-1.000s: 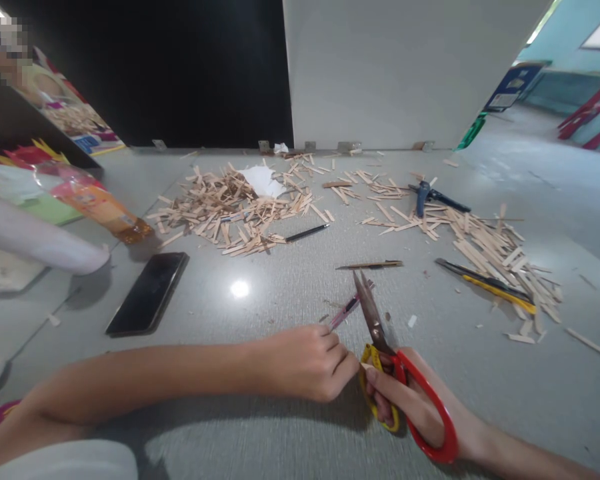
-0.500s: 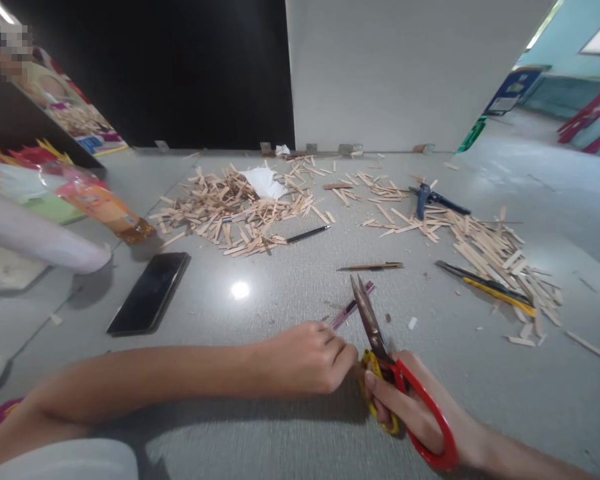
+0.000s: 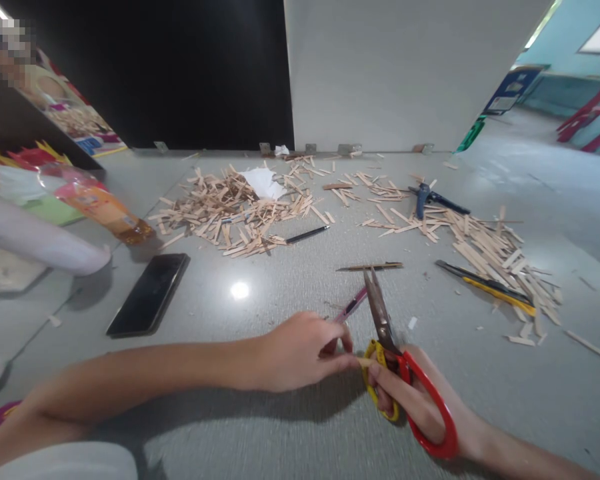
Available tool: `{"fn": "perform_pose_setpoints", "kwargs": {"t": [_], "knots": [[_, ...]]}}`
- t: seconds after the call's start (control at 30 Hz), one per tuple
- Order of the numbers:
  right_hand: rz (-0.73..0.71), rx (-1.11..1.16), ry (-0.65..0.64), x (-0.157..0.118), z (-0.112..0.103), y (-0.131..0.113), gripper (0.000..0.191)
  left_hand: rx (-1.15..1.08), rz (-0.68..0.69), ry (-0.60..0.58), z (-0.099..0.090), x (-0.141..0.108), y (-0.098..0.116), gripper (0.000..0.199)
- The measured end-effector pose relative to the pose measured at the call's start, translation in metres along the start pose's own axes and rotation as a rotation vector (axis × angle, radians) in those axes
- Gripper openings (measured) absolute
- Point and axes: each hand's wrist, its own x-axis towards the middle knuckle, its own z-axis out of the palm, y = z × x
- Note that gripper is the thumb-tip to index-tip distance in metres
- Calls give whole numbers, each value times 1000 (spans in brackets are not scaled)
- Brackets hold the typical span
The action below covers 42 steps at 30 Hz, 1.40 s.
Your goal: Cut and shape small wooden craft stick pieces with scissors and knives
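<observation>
My right hand (image 3: 415, 393) is closed around scissors (image 3: 380, 313) with one red and one yellow handle loop; their blades point away from me, slightly parted. Between the thumb and finger of my left hand (image 3: 305, 353) is the end of a small wooden stick piece (image 3: 365, 362), pinched. Its other end meets my right fingertips beside the yellow loop. Just beyond the hands a pink cutter knife (image 3: 353, 305) lies on the grey surface, partly covered by the scissor blades. Past the blade tips rests a thin brown pen-like tool (image 3: 380, 267).
Cut wooden sticks (image 3: 220, 207) form a heap with white paper (image 3: 263, 181); more sticks (image 3: 490, 250) lie right, with blue-handled pliers (image 3: 437, 199) and a yellow-black cutter (image 3: 495, 288). A black pen (image 3: 307, 234), phone (image 3: 150, 293) and orange-labelled bottle (image 3: 97, 207) lie left. A panel (image 3: 380, 73) stands behind.
My left hand has turned, its fingers unfolding into a pinch that shows the wooden stick piece. The scissors have shifted slightly right, their blades a little more upright.
</observation>
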Motion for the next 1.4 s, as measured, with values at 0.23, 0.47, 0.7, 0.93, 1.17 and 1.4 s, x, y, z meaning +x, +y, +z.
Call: {"fn": "perform_pose_setpoints", "kwargs": {"t": [0.23, 0.47, 0.7, 0.93, 1.17, 1.4], "knots": [[-34, 9, 82, -2, 2, 15, 79, -248, -120, -109, -13, 3, 10, 15], [-162, 234, 193, 2, 0, -4, 73, -428, -307, -309, -32, 0, 16, 17], [-72, 402, 240, 11, -5, -11, 73, -584, -227, 228, -47, -2, 22, 18], [-24, 173, 170, 15, -7, -2, 79, -555, -47, 603, -49, -8, 28, 15], [-54, 56, 126, 12, -11, -12, 73, -404, 83, 771, -38, -12, 30, 26], [-48, 33, 126, 11, -12, -12, 69, -352, 102, 760, -37, -15, 30, 24]]}}
